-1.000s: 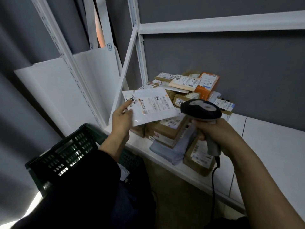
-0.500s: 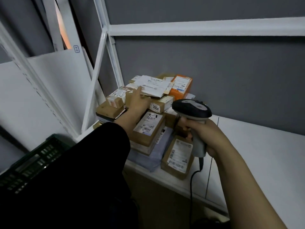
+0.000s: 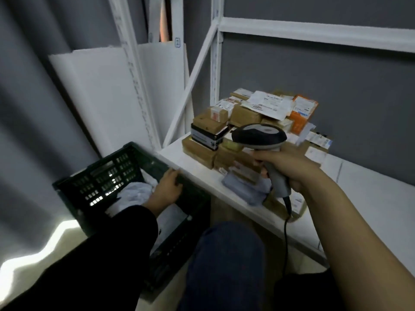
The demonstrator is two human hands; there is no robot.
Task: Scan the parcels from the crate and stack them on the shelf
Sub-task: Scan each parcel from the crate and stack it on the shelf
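Since half a second ago my left hand (image 3: 167,189) has left the stack and dropped into the crate (image 3: 107,173), and the white flat parcel (image 3: 268,104) it was setting down now lies on top of the pile. At the right, the white shelf (image 3: 370,198) runs along the grey wall. At its left end the dark green crate sits lower, just beside the board's corner, with pale bagged parcels (image 3: 134,194) inside. The pile of parcels (image 3: 244,115), mostly brown boxes, stands at the shelf's left end. My right hand (image 3: 292,169) holds the scanner (image 3: 259,135) in front of the pile, grip clamped on its handle, the cable (image 3: 285,232) hanging down. My left hand lies over the bagged parcels by the crate's right rim, fingers bent; I cannot tell whether its grip holds anything.
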